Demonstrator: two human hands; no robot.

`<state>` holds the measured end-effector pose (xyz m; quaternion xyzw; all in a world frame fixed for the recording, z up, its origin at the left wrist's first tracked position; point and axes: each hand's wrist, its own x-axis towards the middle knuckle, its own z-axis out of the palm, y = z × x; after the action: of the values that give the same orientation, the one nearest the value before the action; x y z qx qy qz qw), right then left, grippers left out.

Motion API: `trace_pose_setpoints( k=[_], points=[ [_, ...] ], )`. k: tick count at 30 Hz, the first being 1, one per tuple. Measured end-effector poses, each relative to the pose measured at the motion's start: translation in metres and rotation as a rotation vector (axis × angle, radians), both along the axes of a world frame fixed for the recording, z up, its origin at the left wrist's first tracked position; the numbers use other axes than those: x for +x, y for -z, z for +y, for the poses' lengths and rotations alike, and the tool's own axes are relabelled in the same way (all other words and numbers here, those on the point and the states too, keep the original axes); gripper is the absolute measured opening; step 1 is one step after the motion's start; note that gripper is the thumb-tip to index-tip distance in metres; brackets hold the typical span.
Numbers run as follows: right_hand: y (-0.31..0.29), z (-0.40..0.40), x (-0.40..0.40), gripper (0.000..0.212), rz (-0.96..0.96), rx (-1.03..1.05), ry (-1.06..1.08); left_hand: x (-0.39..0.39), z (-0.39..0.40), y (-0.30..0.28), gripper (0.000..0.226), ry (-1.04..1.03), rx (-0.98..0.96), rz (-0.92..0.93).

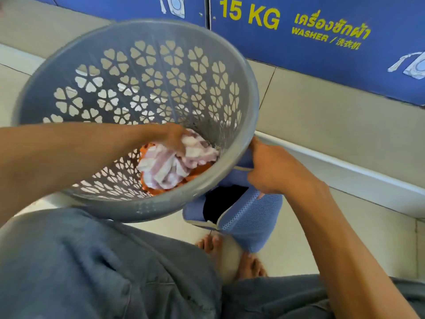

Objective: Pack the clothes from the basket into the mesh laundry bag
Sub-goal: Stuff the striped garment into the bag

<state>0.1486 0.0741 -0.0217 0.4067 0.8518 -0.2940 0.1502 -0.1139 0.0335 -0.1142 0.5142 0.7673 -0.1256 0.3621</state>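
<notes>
Basket: the grey perforated basket (138, 88) is tilted toward the camera and rests across the lap; how it is steadied cannot be told.
Clothes: a white-and-pink striped garment (174, 162) is bunched at the bottom of the basket, on top of an orange garment (197, 168).
Left hand: the left hand (171, 138) is reached inside the basket, its fingers closed on the striped garment.
Right hand: the right hand (273, 166) is clamped on the rim of the blue mesh laundry bag (248, 217), just beside the basket's lower edge.
Bag mouth: held partly open; something dark is seen inside.
Risk, basket: a slide off the lap is likely if the garment is pulled hard.
Risk, snag: the orange garment could be dragged out and dropped on the floor (310, 107).
Risk, mouth: with one-sided holding, the opening could sag shut and the garment be missed.
</notes>
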Motion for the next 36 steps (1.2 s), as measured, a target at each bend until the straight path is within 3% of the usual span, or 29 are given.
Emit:
trace_pose_setpoints(
  k=[3,6,9,13,16,20,24,26,28,30,36],
  points=[
    [-0.011,0.0,0.007,0.096,-0.025,-0.026,0.025,-0.008,-0.004,-0.072,0.04,-0.298,0.238,-0.234],
    [-0.023,-0.001,0.019,0.096,0.004,-0.058,0.09,0.006,-0.018,-0.144,0.043,-0.543,0.518,-0.471],
    [-0.033,-0.004,0.039,0.092,0.016,-0.076,0.176,0.035,-0.047,-0.193,0.028,-0.676,0.703,-0.788],
    [-0.045,-0.011,0.064,0.061,0.051,-0.145,0.347,0.098,-0.076,-0.21,0.022,-0.776,0.728,-1.357],
    [-0.027,-0.001,0.074,0.023,0.1,-0.244,0.48,0.156,-0.078,-0.179,0.022,-0.829,0.556,-1.515],
    [-0.037,-0.007,0.084,0.045,0.073,-0.179,0.519,0.222,-0.069,-0.129,0.026,-0.847,0.351,-1.47],
    [-0.049,-0.016,0.099,0.024,0.163,-0.048,0.396,0.243,-0.057,-0.069,0.032,-0.946,0.159,-1.3],
    [-0.042,-0.017,0.101,0.029,0.198,0.022,0.363,0.247,-0.046,-0.057,0.037,-0.942,0.078,-1.206],
    [-0.038,-0.018,0.102,0.033,0.209,0.045,0.333,0.245,-0.034,-0.045,0.023,-0.939,0.034,-1.096],
    [-0.035,-0.016,0.103,0.039,0.244,0.061,0.318,0.236,-0.023,-0.036,0.026,-0.953,0.022,-1.027],
    [-0.019,-0.007,0.1,0.061,0.385,0.142,0.385,0.222,0.007,-0.044,0.024,-0.547,0.062,-0.482]
  ],
)
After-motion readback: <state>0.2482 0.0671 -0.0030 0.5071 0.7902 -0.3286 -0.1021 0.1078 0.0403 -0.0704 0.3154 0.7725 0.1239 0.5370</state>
